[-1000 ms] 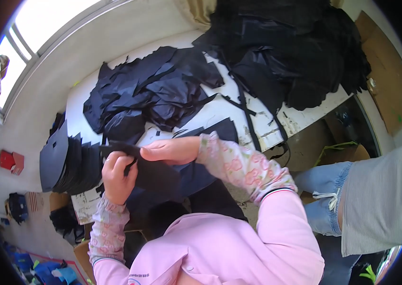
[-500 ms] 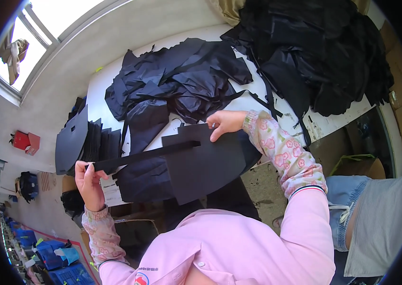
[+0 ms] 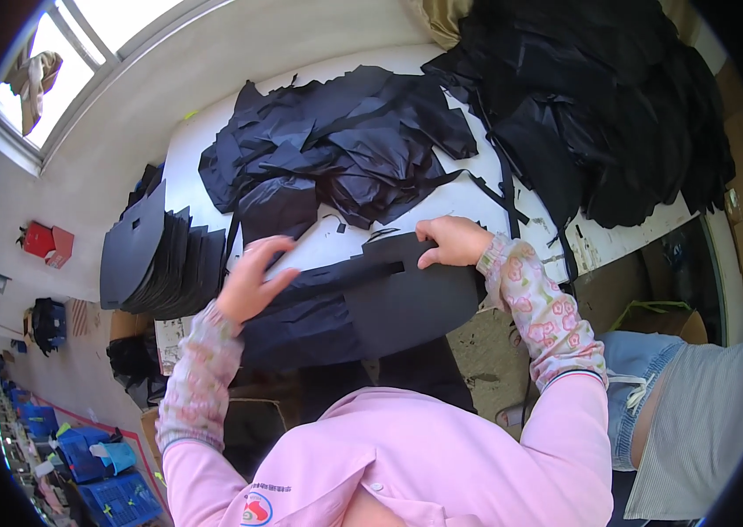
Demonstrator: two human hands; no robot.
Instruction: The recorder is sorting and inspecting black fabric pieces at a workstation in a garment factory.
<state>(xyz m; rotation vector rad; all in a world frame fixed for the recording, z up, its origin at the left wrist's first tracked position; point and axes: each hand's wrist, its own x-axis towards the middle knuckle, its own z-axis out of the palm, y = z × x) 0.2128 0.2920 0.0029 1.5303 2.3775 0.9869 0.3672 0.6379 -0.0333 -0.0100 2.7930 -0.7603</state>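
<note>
A flat black cut fabric piece (image 3: 406, 303) lies at the near edge of the white table (image 3: 477, 202). My right hand (image 3: 452, 241) presses on its top edge, fingers curled over it. My left hand (image 3: 253, 278) hovers open, fingers spread, over the piece's long left strip (image 3: 318, 274), holding nothing. Under the piece sits a stack of similar dark pieces (image 3: 301, 329).
A heap of black fabric offcuts (image 3: 345, 145) covers the table's middle, and a bigger black pile (image 3: 600, 105) fills the far right. A fanned stack of cut black pieces (image 3: 156, 259) sits at the left end. Another person in jeans (image 3: 696, 422) stands at the right.
My left hand let go of the strip's end and came in from the far left toward the middle. The piece was lowered flat onto the stack; my right hand stays on its top edge.
</note>
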